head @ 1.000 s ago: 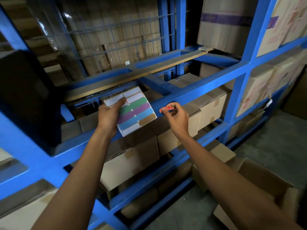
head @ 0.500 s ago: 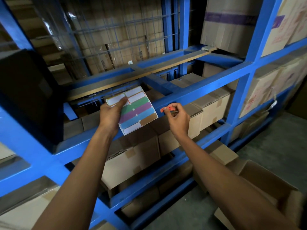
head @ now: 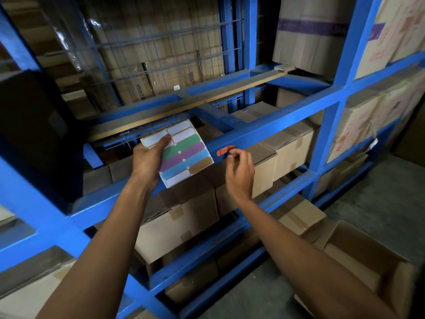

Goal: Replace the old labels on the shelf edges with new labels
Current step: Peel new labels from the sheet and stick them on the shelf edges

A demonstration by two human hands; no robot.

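Observation:
An orange-red label (head: pixel 225 150) with dark handwriting is stuck on the front edge of the blue shelf beam (head: pixel 285 125). My right hand (head: pixel 239 173) sits just below and right of it, fingers loosely curled and apart, fingertips at the label's lower right edge, holding nothing. My left hand (head: pixel 147 162) grips a sheet of coloured blank labels (head: pixel 181 155) by its upper left corner, thumb on top. The sheet shows white, green, purple, blue and brown stickers and is held in front of the same beam.
Closed cardboard boxes (head: pixel 292 148) fill the shelf below the beam and the bays to the right. An open cardboard box (head: pixel 358 256) stands on the concrete floor at lower right. A wire mesh panel (head: pixel 161 42) backs the upper bay. A dark object (head: pixel 30 125) sits at left.
My right hand has let go of the orange-red label, which now stays on the beam, and has drawn back slightly down and right. The label sheet in my left hand has barely moved.

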